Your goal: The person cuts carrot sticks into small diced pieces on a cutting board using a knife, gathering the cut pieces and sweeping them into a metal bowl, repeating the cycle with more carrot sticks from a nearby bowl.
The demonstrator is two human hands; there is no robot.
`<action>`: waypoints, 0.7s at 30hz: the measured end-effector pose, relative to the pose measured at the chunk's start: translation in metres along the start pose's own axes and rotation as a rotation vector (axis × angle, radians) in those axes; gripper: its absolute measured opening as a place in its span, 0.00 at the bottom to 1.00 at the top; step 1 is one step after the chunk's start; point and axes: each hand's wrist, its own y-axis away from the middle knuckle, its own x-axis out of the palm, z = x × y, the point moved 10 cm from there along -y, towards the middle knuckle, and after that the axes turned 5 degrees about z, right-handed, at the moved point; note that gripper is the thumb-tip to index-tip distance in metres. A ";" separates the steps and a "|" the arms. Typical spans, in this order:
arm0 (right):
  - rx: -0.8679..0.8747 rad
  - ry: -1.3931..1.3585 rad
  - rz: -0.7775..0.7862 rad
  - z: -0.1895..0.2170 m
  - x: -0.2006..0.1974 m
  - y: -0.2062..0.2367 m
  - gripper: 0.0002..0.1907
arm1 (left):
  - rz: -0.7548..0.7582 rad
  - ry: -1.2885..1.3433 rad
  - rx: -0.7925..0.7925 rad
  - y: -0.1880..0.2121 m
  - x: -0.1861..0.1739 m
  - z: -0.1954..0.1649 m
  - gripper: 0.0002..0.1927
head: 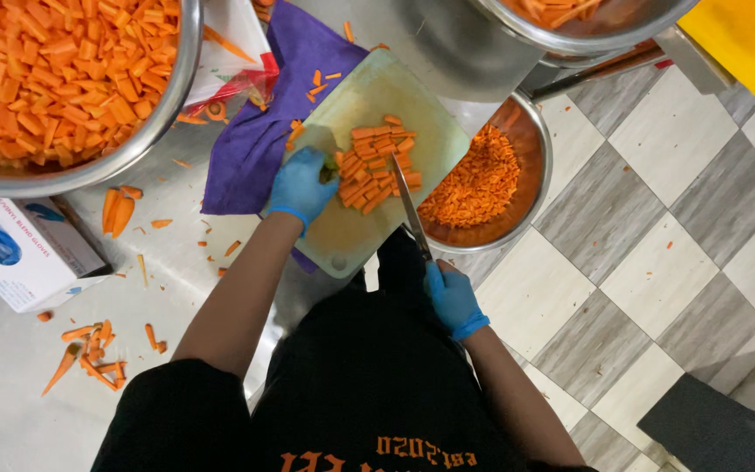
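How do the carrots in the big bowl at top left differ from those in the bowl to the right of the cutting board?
The top-left bowl holds chunky carrot sticks, piled to the rim; the right bowl holds finely diced carrot, a shallower heap leaving bare metal. The top-left bowl looks much larger. Both are steel bowls of cut orange carrot.
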 end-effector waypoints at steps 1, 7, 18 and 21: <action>0.018 -0.005 0.031 -0.002 0.006 -0.001 0.16 | -0.058 -0.036 0.005 0.010 -0.009 -0.005 0.17; 0.045 -0.287 -0.103 -0.009 0.003 -0.014 0.18 | 0.144 -0.118 0.295 0.013 0.059 -0.097 0.18; 0.200 -0.533 -0.192 -0.016 -0.028 0.012 0.17 | 0.069 0.128 0.298 -0.017 0.082 -0.111 0.18; 0.070 -0.355 -0.165 -0.012 -0.026 0.013 0.17 | 0.041 0.359 -0.072 0.009 0.054 -0.050 0.19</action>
